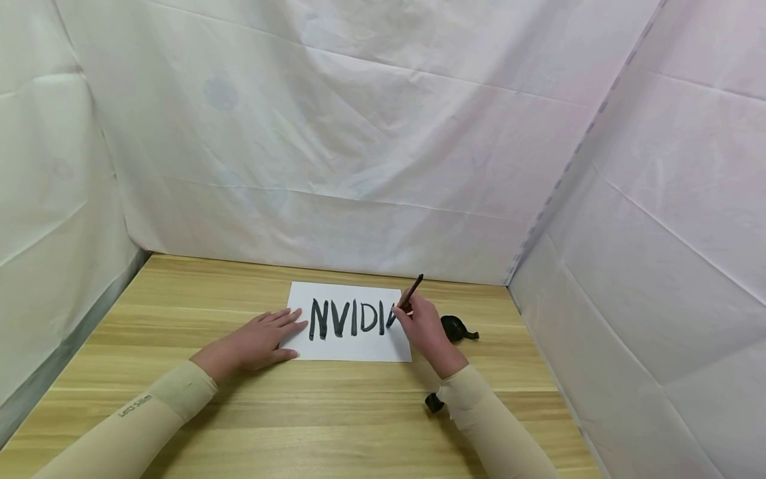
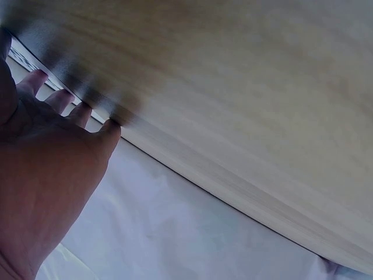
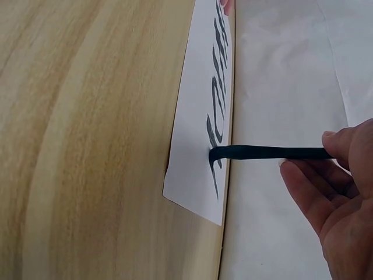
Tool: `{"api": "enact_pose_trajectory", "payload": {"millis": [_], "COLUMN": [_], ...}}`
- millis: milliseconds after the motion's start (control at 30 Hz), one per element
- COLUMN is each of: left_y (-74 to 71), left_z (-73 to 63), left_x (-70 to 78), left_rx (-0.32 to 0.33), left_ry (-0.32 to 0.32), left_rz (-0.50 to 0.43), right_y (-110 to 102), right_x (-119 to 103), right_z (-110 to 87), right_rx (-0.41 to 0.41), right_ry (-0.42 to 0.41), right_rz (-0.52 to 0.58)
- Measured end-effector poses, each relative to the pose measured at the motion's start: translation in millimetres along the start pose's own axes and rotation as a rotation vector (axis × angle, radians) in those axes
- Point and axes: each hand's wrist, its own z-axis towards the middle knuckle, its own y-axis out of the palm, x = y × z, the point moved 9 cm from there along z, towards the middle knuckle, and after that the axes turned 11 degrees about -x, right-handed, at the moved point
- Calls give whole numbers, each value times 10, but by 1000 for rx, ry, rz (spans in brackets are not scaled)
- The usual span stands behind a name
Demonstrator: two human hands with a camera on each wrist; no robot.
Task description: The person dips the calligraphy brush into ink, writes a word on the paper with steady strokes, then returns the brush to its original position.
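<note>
My right hand (image 1: 423, 329) pinches a dark ink brush (image 3: 262, 152) between thumb and fingers. Its black tip bends against a white sheet of paper (image 1: 350, 352) near the right end, on a slanted stroke. Large black letters (image 1: 354, 318) reading "NVIDI" run across the sheet, and that stroke follows them. My left hand (image 1: 254, 339) rests with spread fingers on the sheet's left edge. In the left wrist view, the fingertips (image 2: 111, 128) press down on the paper and table.
A small black rounded object with a stubby projection (image 1: 453, 328) lies right of the sheet, partly behind my right hand. A small black block-like piece (image 1: 433, 402) sits by the right sleeve. White cloth walls (image 1: 335, 166) surround the wooden table (image 1: 311, 426) at the back and sides.
</note>
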Motion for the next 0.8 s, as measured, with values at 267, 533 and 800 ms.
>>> {"api": "enact_pose_trajectory", "payload": {"millis": [267, 533, 800], "left_y": [22, 21, 7], "left_z": [6, 7, -2], "left_x": [-12, -14, 4], "left_rx": [2, 3, 1], "left_ry": [0, 0, 1], "left_rz": [9, 11, 4], "right_y": [13, 35, 33], "right_x": [-1, 21, 18], "right_z": [-13, -16, -27], "right_rx": [-6, -17, -29], "right_ry": [8, 36, 54], "right_rz": [0, 5, 8]}}
